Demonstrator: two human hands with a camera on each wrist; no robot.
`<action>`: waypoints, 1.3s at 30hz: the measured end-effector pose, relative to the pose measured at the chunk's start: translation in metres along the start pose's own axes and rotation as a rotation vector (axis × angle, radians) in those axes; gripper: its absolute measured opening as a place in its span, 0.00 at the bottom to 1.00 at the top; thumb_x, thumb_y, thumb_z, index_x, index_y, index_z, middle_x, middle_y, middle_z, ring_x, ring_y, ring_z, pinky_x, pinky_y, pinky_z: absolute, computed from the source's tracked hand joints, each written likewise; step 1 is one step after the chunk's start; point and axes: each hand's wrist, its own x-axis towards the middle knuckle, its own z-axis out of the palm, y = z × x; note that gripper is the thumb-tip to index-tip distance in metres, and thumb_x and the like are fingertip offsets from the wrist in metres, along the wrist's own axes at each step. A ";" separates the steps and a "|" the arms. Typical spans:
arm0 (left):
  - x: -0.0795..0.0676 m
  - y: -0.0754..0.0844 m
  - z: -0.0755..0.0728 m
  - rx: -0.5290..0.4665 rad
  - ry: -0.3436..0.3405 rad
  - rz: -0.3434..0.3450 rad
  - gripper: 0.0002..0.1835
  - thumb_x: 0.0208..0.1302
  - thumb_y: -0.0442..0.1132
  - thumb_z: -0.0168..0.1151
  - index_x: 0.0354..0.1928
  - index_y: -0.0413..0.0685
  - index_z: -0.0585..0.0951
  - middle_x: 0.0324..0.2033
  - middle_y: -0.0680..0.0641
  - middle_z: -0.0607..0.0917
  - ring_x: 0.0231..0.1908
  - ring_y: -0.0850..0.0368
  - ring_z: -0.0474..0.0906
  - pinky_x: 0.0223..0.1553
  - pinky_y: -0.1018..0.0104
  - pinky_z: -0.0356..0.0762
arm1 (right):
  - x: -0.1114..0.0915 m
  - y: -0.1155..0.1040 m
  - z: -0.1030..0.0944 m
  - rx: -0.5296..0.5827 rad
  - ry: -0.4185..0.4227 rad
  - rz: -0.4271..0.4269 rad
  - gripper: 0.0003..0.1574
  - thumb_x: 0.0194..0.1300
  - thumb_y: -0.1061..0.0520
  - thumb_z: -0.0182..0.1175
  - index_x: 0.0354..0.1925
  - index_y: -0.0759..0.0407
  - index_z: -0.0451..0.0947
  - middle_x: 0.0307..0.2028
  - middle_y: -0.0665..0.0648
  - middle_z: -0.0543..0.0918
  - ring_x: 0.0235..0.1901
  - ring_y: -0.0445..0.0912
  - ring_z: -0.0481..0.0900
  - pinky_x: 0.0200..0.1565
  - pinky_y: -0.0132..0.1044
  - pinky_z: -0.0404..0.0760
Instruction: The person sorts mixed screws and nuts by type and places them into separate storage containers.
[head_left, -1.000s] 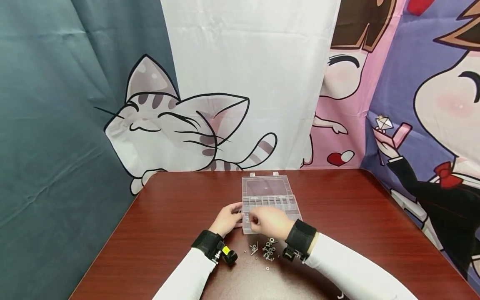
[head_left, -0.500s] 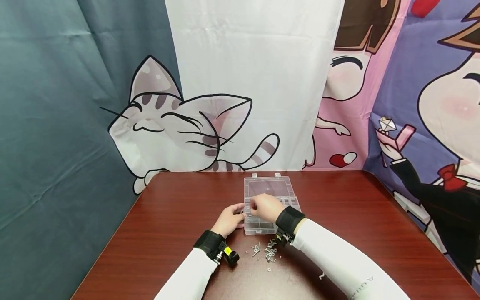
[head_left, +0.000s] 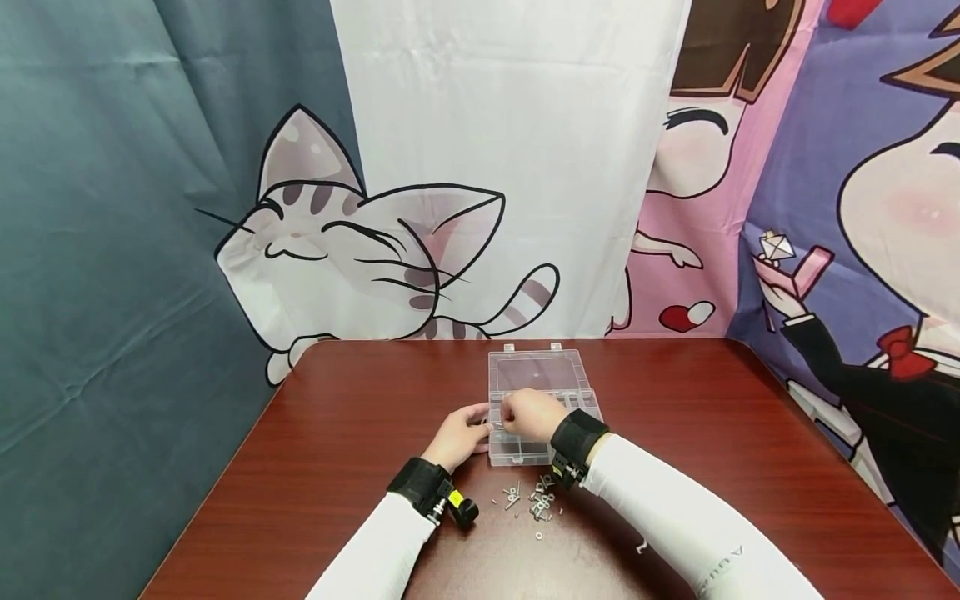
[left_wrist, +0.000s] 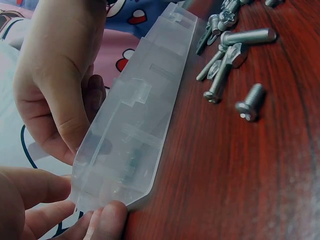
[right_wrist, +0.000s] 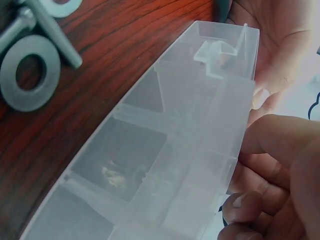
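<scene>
A clear plastic compartment box lies on the table with its lid folded back. My left hand holds the box's left end; in the left wrist view its fingertips curl around that end, at the rim and low on the wall. Over the box's left compartments bends my right hand, fingers curled down inside. The right wrist view shows its thumb and bent fingers behind the translucent wall. I cannot tell whether they pinch anything. Small blurred pieces show through a compartment.
In front of the box lies a loose heap of metal screws, nuts and washers. One short screw lies apart from it, and a large washer is near the right wrist. A printed cloth hangs behind the table.
My right hand has moved back from the front of the box to its middle rows, then stayed there over the last half second. The left hand keeps its hold on the box's end.
</scene>
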 end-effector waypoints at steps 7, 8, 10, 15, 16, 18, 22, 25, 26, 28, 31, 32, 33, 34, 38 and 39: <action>0.001 0.001 0.001 0.008 0.011 0.002 0.25 0.71 0.30 0.55 0.68 0.31 0.68 0.64 0.30 0.71 0.54 0.40 0.79 0.43 0.58 0.86 | 0.001 -0.001 -0.003 -0.007 -0.012 -0.004 0.12 0.60 0.61 0.66 0.22 0.50 0.79 0.20 0.45 0.77 0.21 0.39 0.71 0.25 0.34 0.74; 0.001 0.001 0.001 0.008 0.013 0.002 0.25 0.71 0.30 0.55 0.68 0.31 0.68 0.64 0.30 0.71 0.54 0.40 0.79 0.43 0.58 0.86 | 0.001 -0.001 -0.003 -0.007 -0.014 -0.006 0.12 0.61 0.61 0.66 0.22 0.50 0.79 0.20 0.45 0.77 0.21 0.39 0.72 0.25 0.35 0.74; 0.002 0.002 0.001 0.010 0.014 0.000 0.25 0.71 0.30 0.55 0.68 0.31 0.68 0.64 0.30 0.71 0.54 0.40 0.79 0.43 0.58 0.86 | 0.001 0.001 -0.003 -0.006 -0.019 -0.013 0.14 0.61 0.61 0.65 0.21 0.50 0.78 0.19 0.44 0.75 0.20 0.39 0.70 0.24 0.34 0.72; 0.003 0.001 0.001 0.015 0.017 -0.001 0.25 0.71 0.30 0.55 0.68 0.31 0.68 0.64 0.30 0.71 0.54 0.41 0.79 0.42 0.58 0.86 | 0.002 0.006 0.003 0.017 -0.025 0.004 0.15 0.63 0.58 0.65 0.20 0.48 0.79 0.18 0.42 0.72 0.18 0.37 0.66 0.24 0.32 0.68; 0.003 0.001 0.001 0.016 0.016 0.004 0.25 0.71 0.30 0.55 0.68 0.31 0.68 0.64 0.29 0.71 0.54 0.41 0.79 0.43 0.58 0.86 | 0.002 0.007 0.004 0.024 -0.021 0.007 0.14 0.64 0.57 0.65 0.21 0.48 0.80 0.18 0.42 0.72 0.18 0.37 0.67 0.24 0.32 0.68; 0.003 0.000 0.000 0.012 0.016 0.005 0.25 0.71 0.30 0.55 0.68 0.31 0.68 0.64 0.29 0.71 0.54 0.40 0.79 0.43 0.58 0.86 | 0.000 0.007 0.006 0.041 -0.012 0.013 0.11 0.64 0.55 0.66 0.24 0.48 0.83 0.19 0.41 0.75 0.19 0.36 0.68 0.25 0.33 0.71; 0.003 -0.002 0.000 0.008 0.015 0.002 0.26 0.71 0.30 0.55 0.68 0.31 0.68 0.64 0.29 0.71 0.54 0.40 0.79 0.42 0.58 0.86 | -0.007 0.006 0.006 0.082 0.012 -0.005 0.06 0.65 0.54 0.64 0.31 0.49 0.86 0.24 0.41 0.81 0.24 0.36 0.73 0.30 0.34 0.75; 0.004 -0.003 0.000 0.010 0.015 0.002 0.26 0.71 0.30 0.56 0.68 0.31 0.68 0.64 0.29 0.71 0.54 0.40 0.79 0.42 0.58 0.86 | -0.016 0.005 0.003 0.117 0.026 -0.023 0.06 0.66 0.55 0.63 0.36 0.51 0.87 0.31 0.43 0.85 0.30 0.37 0.78 0.36 0.35 0.79; 0.004 -0.003 0.000 0.009 0.014 0.002 0.26 0.71 0.30 0.56 0.68 0.31 0.68 0.64 0.29 0.71 0.54 0.40 0.79 0.42 0.57 0.86 | -0.019 0.005 0.002 0.126 0.029 -0.031 0.06 0.67 0.55 0.63 0.37 0.51 0.87 0.32 0.44 0.85 0.32 0.38 0.80 0.37 0.36 0.80; 0.003 -0.003 0.000 0.006 0.012 0.003 0.26 0.71 0.30 0.55 0.69 0.31 0.68 0.64 0.29 0.71 0.54 0.40 0.79 0.42 0.57 0.86 | -0.027 0.004 0.000 0.130 0.039 -0.049 0.07 0.67 0.55 0.63 0.40 0.52 0.87 0.36 0.46 0.86 0.36 0.39 0.82 0.41 0.37 0.82; 0.001 0.000 0.002 0.000 0.009 0.003 0.26 0.71 0.29 0.54 0.69 0.29 0.67 0.64 0.28 0.71 0.54 0.39 0.79 0.43 0.56 0.86 | -0.040 0.004 -0.002 0.117 0.064 -0.081 0.07 0.67 0.55 0.63 0.41 0.53 0.87 0.38 0.47 0.86 0.39 0.42 0.83 0.43 0.38 0.82; -0.001 0.003 0.002 0.001 0.008 0.004 0.26 0.71 0.29 0.54 0.68 0.28 0.66 0.63 0.28 0.71 0.54 0.39 0.79 0.43 0.56 0.86 | -0.045 0.004 -0.003 0.110 0.073 -0.092 0.08 0.67 0.55 0.63 0.42 0.53 0.87 0.38 0.46 0.86 0.39 0.42 0.83 0.43 0.38 0.82; -0.003 0.007 0.003 0.000 0.004 0.005 0.26 0.71 0.28 0.53 0.68 0.27 0.66 0.63 0.27 0.71 0.54 0.38 0.79 0.44 0.55 0.86 | -0.050 0.004 -0.004 0.104 0.079 -0.100 0.07 0.67 0.55 0.63 0.42 0.53 0.86 0.38 0.46 0.86 0.40 0.42 0.83 0.43 0.38 0.82; -0.005 0.011 0.003 -0.002 -0.001 0.007 0.26 0.71 0.28 0.53 0.68 0.27 0.65 0.63 0.27 0.71 0.54 0.37 0.79 0.44 0.55 0.85 | -0.055 0.003 -0.005 0.104 0.087 -0.110 0.07 0.67 0.55 0.64 0.41 0.53 0.86 0.38 0.46 0.85 0.40 0.43 0.83 0.43 0.38 0.82; -0.014 0.027 0.004 -0.006 -0.012 0.003 0.25 0.71 0.26 0.52 0.68 0.25 0.65 0.63 0.25 0.70 0.55 0.34 0.77 0.46 0.53 0.85 | -0.077 -0.001 -0.009 0.096 0.096 -0.146 0.07 0.66 0.54 0.64 0.41 0.52 0.86 0.37 0.45 0.84 0.37 0.42 0.82 0.40 0.36 0.82; -0.015 0.028 0.003 -0.008 -0.014 0.001 0.25 0.71 0.26 0.52 0.68 0.25 0.65 0.63 0.25 0.70 0.55 0.34 0.77 0.46 0.52 0.85 | -0.082 -0.003 -0.010 0.096 0.095 -0.161 0.07 0.66 0.55 0.65 0.41 0.52 0.86 0.36 0.46 0.83 0.37 0.42 0.82 0.39 0.36 0.82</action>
